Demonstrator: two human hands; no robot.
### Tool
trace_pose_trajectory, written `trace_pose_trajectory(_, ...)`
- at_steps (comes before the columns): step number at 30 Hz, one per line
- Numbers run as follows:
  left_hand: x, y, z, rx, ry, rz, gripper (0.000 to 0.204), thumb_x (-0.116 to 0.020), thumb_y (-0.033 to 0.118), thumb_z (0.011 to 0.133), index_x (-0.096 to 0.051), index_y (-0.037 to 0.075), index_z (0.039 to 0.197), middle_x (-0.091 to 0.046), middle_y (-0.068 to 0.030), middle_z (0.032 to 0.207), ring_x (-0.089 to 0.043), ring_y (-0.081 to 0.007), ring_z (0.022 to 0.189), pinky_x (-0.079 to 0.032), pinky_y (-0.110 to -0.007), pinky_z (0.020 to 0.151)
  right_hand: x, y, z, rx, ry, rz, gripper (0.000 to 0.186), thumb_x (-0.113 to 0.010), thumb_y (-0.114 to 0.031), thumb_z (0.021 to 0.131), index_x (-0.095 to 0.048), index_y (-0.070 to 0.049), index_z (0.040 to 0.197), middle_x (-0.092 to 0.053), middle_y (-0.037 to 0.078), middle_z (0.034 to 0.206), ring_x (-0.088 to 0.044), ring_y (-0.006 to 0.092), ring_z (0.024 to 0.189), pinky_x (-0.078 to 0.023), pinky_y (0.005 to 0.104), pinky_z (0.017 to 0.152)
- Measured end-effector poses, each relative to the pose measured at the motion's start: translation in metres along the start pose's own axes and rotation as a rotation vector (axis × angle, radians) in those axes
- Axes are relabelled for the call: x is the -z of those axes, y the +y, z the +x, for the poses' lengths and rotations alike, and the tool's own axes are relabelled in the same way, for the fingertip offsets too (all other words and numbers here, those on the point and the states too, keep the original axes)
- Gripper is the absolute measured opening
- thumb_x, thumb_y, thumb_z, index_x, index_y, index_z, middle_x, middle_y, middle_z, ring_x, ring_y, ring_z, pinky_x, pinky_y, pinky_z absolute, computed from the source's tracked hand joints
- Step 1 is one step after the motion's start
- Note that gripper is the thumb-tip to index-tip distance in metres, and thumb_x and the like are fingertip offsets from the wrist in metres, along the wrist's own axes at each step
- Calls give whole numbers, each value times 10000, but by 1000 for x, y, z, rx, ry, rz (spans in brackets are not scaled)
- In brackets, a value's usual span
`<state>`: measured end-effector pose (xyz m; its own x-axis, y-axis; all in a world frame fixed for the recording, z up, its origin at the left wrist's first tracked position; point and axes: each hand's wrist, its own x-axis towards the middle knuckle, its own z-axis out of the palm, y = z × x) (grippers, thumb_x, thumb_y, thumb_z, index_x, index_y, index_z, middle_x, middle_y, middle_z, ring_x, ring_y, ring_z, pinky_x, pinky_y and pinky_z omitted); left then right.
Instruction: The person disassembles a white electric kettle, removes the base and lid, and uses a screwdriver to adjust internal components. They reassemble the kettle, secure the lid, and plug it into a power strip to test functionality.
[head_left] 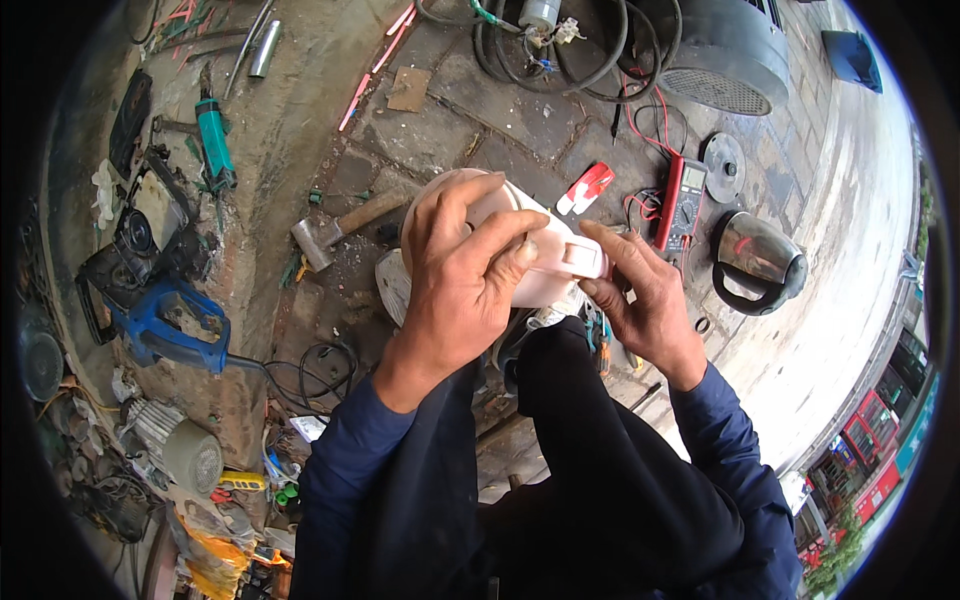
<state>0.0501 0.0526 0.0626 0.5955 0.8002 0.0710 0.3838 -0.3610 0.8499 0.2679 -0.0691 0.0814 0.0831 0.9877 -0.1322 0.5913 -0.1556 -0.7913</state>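
A pale pink, rounded plastic appliance (541, 288) sits above my knees, its exact kind unclear. My left hand (450, 275) lies over its top, the fingers bent and the thumb pressing near the middle. At the narrow right end, a raised tab with a slot (582, 258) juts out. My right hand (642, 295) grips that end, with fingertips above and thumb below. Part of the body is hidden under my left hand. Just left of it lies a hammer (314, 247) with a wooden handle.
To the right are a red multimeter (684, 205), a round lid (724, 167) and a metal kettle (757, 260). Black cables (490, 50) and a large grey housing (722, 60) stand ahead. A blue power tool (178, 325), teal tool (213, 140) and electric motor (185, 447) lie left.
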Motion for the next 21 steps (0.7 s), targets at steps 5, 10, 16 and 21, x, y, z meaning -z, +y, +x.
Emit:
trace_pose_trajectory(5, 8, 2, -13, -39, -106, 17, 245, -722, 258, 1065, -816, 87, 1214, -555, -176, 1494, -495, -383, 1438, -408, -468, 1204, 1, 0, -13, 38, -106, -14, 497, -851, -88, 887, -654, -38, 1341, -687, 164, 1013, -705, 374, 838, -571, 458, 729)
trace_pose_trajectory(10, 18, -1, -25, 102, -94, -13, 579, -842, 394, 963, -684, 72, 1417, -472, -237, 1559, -468, -430, 1456, -407, -524, 1212, -2, -2, -24, 115, -132, -16, 472, -848, -87, 865, -644, -37, 1288, -717, 161, 1086, -742, 380, 914, -607, 449, 760)
trace_pose_trajectory(16, 37, -30, -22, 555, -11, -377, 842, -868, 448, 962, -502, -42, 1541, -548, -232, 1500, -552, -332, 1398, -476, -451, 1162, -15, 4, -25, 171, -133, 51, 474, -830, -89, 879, -644, -32, 1312, -729, 161, 1151, -749, 381, 965, -626, 446, 801)
trace_pose_trajectory(21, 45, -36, -21, 568, 111, -457, 750, -860, 410, 983, -540, -46, 1486, -605, -198, 1431, -608, -282, 1321, -501, -416, 1118, -44, 19, -8, 175, -117, 153, 474, -787, -36, 882, -629, -35, 1329, -719, 184, 1219, -720, 422, 1109, -614, 476, 910)
